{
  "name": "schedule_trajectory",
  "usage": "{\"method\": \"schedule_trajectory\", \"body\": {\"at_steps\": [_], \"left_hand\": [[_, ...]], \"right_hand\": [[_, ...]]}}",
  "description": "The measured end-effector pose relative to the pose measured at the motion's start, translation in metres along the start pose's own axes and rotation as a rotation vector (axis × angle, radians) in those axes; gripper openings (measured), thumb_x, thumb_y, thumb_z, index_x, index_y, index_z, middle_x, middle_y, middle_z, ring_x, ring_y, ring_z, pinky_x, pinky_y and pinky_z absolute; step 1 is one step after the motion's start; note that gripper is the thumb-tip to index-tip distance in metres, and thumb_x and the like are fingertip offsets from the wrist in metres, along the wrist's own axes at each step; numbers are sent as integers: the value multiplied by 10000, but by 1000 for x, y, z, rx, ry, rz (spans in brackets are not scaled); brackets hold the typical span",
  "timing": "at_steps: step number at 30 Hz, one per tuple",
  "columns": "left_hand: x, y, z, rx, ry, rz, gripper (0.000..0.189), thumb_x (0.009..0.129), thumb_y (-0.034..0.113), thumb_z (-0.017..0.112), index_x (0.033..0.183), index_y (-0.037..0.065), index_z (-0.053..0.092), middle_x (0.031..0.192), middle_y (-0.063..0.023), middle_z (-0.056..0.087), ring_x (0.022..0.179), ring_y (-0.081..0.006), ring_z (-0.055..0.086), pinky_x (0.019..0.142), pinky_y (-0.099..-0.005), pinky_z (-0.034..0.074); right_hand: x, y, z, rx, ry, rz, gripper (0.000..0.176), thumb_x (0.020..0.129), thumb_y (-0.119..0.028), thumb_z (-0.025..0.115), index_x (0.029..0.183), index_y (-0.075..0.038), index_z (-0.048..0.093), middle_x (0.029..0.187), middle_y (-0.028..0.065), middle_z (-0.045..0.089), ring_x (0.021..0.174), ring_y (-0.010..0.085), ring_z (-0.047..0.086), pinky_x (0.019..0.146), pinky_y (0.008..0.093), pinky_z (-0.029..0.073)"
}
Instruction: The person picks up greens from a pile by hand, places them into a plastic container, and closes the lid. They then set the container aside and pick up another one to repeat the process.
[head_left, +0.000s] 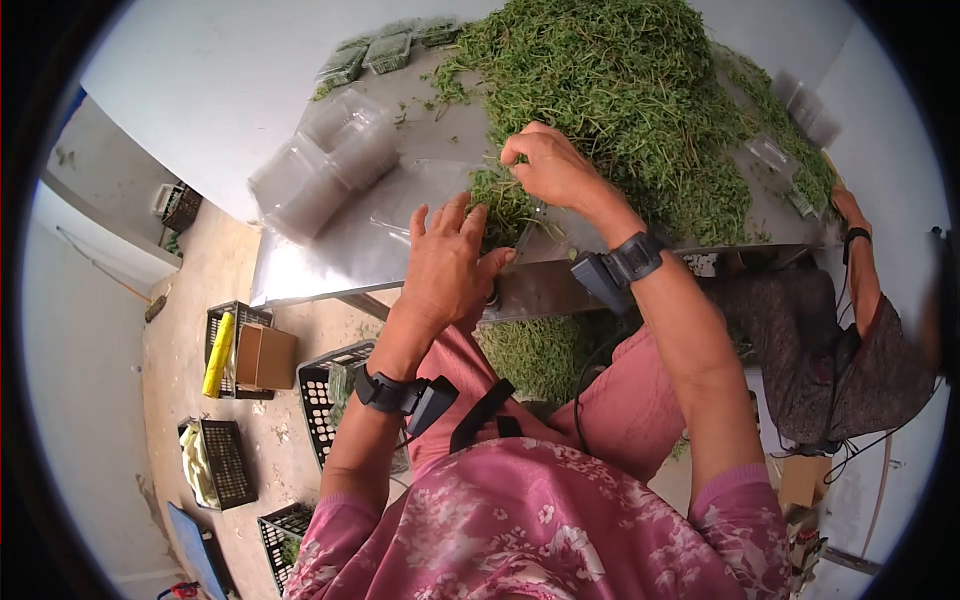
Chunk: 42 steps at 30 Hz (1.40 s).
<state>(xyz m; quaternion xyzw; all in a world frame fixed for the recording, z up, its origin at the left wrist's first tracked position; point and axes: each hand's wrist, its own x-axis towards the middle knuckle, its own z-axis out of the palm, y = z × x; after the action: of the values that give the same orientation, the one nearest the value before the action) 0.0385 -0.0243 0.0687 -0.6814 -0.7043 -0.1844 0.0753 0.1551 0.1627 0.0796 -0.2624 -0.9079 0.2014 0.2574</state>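
My left hand (447, 262) rests with its fingers spread against the left side of a small heap of cut green sprigs (503, 205). These sprigs lie in a clear plastic box at the table's near edge, its walls partly hidden by my hand. Just above them is my right hand (552, 170), its fingers curled into a pinch; whatever they hold is hidden. Beyond it rises a large pile of loose green sprigs (620, 90). Left of my hands, an open clear plastic lid (425, 190) lies flat on the metal table (310, 268).
Nested clear boxes (325, 165) stand at the table's left, with filled boxes (388, 52) behind. A co-worker's hand (850, 207) touches the table's right edge. Black crates (228, 462) and a cardboard box (267, 357) are on the floor. More greens (535, 358) lie under the table.
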Motion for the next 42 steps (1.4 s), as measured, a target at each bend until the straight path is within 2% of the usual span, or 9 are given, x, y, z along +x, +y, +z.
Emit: {"method": "schedule_trajectory", "body": {"at_steps": [2,3,9,15,21,30,36,39,42], "left_hand": [[2,2,-1,-29,39,21,655,892,478,605,1319,-12,523,1372,-220,489,1276,-356,471,1100,-568,259],[3,4,0,-45,58,31,656,889,481,609,1324,-2,524,1373,-219,489,1279,-356,467,1097,-568,262],[3,12,19,-14,-125,114,720,864,575,590,1345,43,530,1390,-218,483,1313,-361,445,1107,-558,248],[4,14,20,5,-133,90,700,839,555,618,1326,57,551,1392,-193,494,1324,-337,435,1109,-531,249],[4,13,24,3,-107,92,657,835,504,646,1311,59,561,1377,-173,511,1315,-318,446,1103,-514,263],[2,13,24,-15,-96,89,630,816,438,689,1305,62,565,1364,-169,519,1310,-316,451,1098,-500,279],[2,11,26,4,-80,95,622,798,419,718,1304,95,559,1360,-152,511,1312,-298,436,1093,-523,278],[-3,11,28,31,-31,123,685,785,365,721,1363,72,498,1396,-192,465,1316,-341,428,1091,-533,272],[-11,17,22,56,20,128,726,773,325,731,1394,74,452,1408,-215,426,1311,-366,414,1094,-546,265]], "right_hand": [[-2,1,8,-73,-84,-46,168,823,-46,621,981,-69,673,1100,117,580,1111,318,542,925,403,443],[-5,-5,10,-140,-107,15,213,829,-17,596,1019,-86,663,1138,99,563,1141,306,505,967,408,412],[-1,-19,8,-298,-180,60,223,818,35,550,996,-72,632,1151,95,541,1119,301,490,942,441,398],[-2,-11,20,-344,-27,-113,201,812,35,538,962,-62,629,1126,98,541,1129,298,483,923,446,392],[-3,-16,18,-375,-78,-66,149,818,23,548,913,-71,614,1073,92,541,1108,294,486,914,447,388],[1,-2,-4,-303,177,-135,87,807,-4,620,835,-66,564,925,92,554,966,311,545,835,439,423],[5,-16,-23,40,286,-231,96,817,17,613,901,-22,588,896,121,572,859,343,578,737,433,484],[3,-20,-14,98,198,-333,111,820,38,608,915,-17,595,924,123,589,867,340,590,743,425,490],[0,-14,4,76,3,-304,130,823,40,606,941,-12,604,954,132,595,917,339,597,775,416,492]]}}
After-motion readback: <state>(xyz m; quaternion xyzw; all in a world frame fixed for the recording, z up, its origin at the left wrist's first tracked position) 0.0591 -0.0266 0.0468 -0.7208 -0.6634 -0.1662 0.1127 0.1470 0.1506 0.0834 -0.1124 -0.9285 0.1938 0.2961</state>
